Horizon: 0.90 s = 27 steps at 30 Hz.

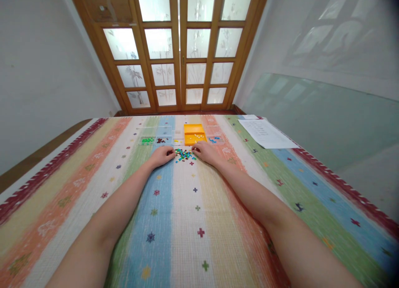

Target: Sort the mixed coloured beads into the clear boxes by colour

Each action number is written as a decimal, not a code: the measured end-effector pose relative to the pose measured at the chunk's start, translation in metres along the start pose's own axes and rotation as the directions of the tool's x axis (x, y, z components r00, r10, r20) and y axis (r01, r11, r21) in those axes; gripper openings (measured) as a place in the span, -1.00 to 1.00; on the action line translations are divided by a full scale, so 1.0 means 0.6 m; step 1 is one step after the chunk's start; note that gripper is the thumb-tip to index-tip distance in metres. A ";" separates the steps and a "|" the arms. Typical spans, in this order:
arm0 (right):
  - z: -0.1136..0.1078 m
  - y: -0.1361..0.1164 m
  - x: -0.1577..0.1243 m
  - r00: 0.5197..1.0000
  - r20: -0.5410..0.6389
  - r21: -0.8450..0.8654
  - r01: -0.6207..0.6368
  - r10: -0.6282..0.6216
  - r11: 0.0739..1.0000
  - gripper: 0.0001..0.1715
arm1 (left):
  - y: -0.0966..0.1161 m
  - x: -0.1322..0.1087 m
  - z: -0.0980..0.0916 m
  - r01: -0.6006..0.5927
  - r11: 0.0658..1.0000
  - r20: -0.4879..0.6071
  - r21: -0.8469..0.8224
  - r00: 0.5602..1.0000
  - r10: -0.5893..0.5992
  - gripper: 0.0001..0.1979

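A loose pile of small mixed-colour pieces (184, 155) lies on the striped tablecloth between my hands. My left hand (163, 155) rests at the pile's left edge, its fingers bent together; anything in them is too small to make out. At the right edge of the pile is my right hand (203, 151), fingers curled in a pinch, just in front of an open yellow box (195, 129) with white pieces inside. Left of that box, clear trays hold green pieces (147, 140) and brown pieces (161, 141). Blue pieces (214, 139) sit in a clear tray on the right.
Printed paper sheets (266, 133) lie at the back right of the table. The striped tablecloth (187, 238) stretches toward me under both forearms. Beyond the far table edge stand wooden doors (182, 72) with frosted panes, with walls on both sides.
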State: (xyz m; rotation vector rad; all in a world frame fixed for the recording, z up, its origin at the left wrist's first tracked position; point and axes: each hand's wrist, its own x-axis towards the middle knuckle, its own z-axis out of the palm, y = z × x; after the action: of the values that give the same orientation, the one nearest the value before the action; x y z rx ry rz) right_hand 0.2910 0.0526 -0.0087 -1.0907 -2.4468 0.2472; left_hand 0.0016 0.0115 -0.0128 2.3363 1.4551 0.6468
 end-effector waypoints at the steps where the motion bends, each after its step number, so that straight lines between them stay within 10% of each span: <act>1: 0.001 -0.001 0.001 1.000 0.000 0.008 0.006 -0.006 1.000 -0.83 | 0.000 0.001 0.001 0.002 1.000 -0.004 0.005 1.000 -0.002 -0.70; 27: 0.020 -0.024 0.008 0.995 0.010 -0.040 -0.097 0.098 0.994 -0.80 | 0.017 0.009 0.015 0.062 0.995 -0.078 0.077 0.995 -0.056 -0.69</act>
State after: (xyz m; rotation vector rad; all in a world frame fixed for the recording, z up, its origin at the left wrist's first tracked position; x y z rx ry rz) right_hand 0.2728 0.0467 -0.0131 -1.2309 -2.4210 0.2380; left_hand 0.0163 0.0116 -0.0144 2.3415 1.6041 0.6812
